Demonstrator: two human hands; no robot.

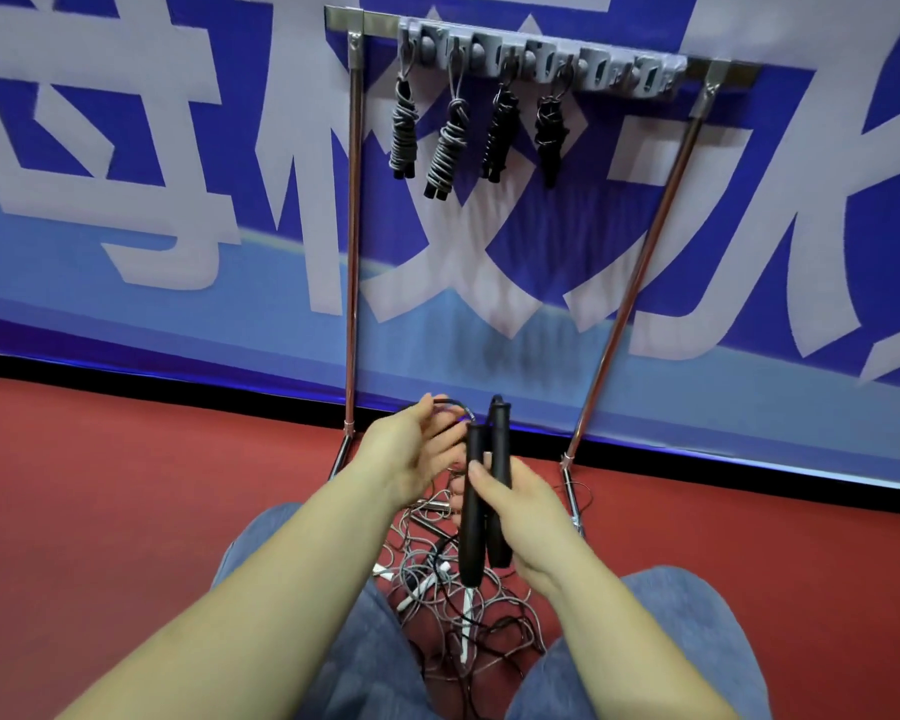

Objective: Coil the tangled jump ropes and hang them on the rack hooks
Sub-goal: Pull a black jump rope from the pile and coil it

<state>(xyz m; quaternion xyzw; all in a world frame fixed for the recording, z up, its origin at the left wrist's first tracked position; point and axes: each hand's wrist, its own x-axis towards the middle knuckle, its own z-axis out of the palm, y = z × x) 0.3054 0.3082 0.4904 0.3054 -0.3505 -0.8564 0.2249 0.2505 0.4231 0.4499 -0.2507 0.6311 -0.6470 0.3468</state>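
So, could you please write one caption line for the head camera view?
Right hand grips two black jump-rope handles; left hand guides the cord below four coiled ropes hanging on the metal rack.
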